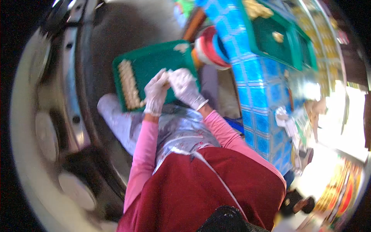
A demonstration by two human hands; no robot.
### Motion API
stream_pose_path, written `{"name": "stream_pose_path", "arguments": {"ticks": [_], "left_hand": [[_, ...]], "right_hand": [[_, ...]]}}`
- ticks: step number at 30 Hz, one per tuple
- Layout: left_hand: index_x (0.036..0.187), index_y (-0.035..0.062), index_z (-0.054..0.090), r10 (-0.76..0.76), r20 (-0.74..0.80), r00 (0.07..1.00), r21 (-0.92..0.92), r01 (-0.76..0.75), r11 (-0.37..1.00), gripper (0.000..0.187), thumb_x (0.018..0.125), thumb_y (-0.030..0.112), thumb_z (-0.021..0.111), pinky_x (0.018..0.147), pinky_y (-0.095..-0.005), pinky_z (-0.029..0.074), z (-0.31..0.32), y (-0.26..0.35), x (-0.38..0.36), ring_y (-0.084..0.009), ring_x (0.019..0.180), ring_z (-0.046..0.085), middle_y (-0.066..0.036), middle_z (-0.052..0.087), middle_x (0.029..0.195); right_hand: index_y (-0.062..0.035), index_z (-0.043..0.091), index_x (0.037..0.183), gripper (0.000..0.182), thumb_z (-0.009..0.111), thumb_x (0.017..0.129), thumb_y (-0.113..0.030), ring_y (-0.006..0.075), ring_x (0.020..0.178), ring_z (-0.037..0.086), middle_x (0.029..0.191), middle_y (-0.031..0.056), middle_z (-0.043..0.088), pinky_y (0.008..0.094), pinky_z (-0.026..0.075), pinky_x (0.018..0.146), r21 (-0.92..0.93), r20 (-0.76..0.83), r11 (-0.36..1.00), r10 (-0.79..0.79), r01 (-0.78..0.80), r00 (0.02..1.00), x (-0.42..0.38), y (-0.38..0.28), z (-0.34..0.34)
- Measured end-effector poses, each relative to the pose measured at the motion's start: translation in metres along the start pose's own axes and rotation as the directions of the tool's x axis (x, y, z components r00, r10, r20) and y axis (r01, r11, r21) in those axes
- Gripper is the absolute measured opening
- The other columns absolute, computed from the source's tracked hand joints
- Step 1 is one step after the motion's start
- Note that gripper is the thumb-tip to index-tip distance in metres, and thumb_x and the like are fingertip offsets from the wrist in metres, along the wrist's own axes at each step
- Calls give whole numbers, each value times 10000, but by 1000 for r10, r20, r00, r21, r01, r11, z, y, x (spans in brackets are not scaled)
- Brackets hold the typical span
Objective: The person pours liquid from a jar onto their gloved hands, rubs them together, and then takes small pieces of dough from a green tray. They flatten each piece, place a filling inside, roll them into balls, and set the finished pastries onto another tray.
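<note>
Both my hands wear thin whitish gloves and meet over the green tray at my lap. My left hand is closed, its fingertips pinched close to those of the right. My right hand is closed too, fingers curled in. Whatever lies between the fingertips is too small and blurred to make out. Below them is the green tray. Along its left side runs a packed row of pale, finger-like pieces. A small pale lump sits in its far right corner.
To the right stands a table with a blue checked cover. On it is another green tray with pale lumps. Stacked red and white round containers stand beside my tray. A metal frame runs along the left. Another person is at lower right.
</note>
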State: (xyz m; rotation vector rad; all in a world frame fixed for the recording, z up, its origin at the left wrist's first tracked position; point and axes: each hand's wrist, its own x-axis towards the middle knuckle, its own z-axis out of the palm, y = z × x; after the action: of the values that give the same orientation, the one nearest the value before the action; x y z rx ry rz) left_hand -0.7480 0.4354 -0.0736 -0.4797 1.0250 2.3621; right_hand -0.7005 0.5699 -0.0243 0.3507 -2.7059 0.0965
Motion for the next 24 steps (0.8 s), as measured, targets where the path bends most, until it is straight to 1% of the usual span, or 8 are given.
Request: {"name": "stream_pose_path", "arguments": {"ticks": [4,6,8,9,14,17,21,24], "left_hand": [[1413,-94,448,-44,345,938,-21,54,998,517,921,20,555,914,-292,492,5,-2,1,-182,1037,613,-114,618,1206],[1422,-56,424,-71,429,900,101,31,994,514,929,19,549,949,-296,488,29,7,-13,-190,1112,589,-118,584,1271],[1397,13,453,-60,484,873,273,-86,958,464,943,-15,541,1000,-311,488,44,8,-20,-214,1221,562,-127,552,1373],[1374,25,481,-170,545,821,133,115,984,433,947,-30,524,940,-277,524,40,4,-9,-197,1167,597,-117,568,1353],[1343,26,522,-295,545,785,128,270,954,441,913,-48,586,845,-303,585,42,-9,-2,-205,1067,651,-110,620,1250],[1297,15,562,-334,520,786,219,255,942,393,910,-51,585,834,-295,586,55,-11,-16,-200,1030,662,-109,645,1204],[1197,-6,607,-404,513,757,230,332,915,270,931,-18,562,811,-280,571,31,-17,5,-186,939,677,-104,665,1159],[1173,-5,615,-380,461,802,198,324,925,232,951,30,560,819,-279,554,45,-14,-16,-174,923,672,-92,670,1152]], "right_hand": [[-75,657,1073,246,596,841,-130,320,925,606,1041,132,645,440,478,802,399,-254,917,79,30,964,-11,4,-38],[-31,690,1123,254,632,905,-148,297,982,618,1075,135,663,406,500,869,674,-254,720,433,-162,865,-15,5,-52],[-13,694,1142,305,653,901,-196,309,1055,609,1101,146,669,388,491,931,529,-336,836,366,-148,868,-26,26,-42],[-5,697,1141,317,651,911,-219,269,1047,622,1115,124,683,370,489,935,928,182,193,510,-318,841,-24,24,-80],[-39,723,1142,303,673,916,-234,159,858,671,1011,64,731,334,548,722,869,474,-395,486,-299,734,-61,36,-17],[-21,727,1118,288,701,893,-199,140,817,677,972,72,738,308,548,641,873,366,-479,526,-89,768,-64,29,-16],[26,722,1083,292,743,839,-133,137,790,655,947,72,731,280,511,665,909,417,-274,562,-315,714,-67,27,-47],[30,715,1064,285,738,839,-143,157,790,672,934,87,728,285,523,658,909,398,-357,585,-217,707,-65,21,-47]]}}
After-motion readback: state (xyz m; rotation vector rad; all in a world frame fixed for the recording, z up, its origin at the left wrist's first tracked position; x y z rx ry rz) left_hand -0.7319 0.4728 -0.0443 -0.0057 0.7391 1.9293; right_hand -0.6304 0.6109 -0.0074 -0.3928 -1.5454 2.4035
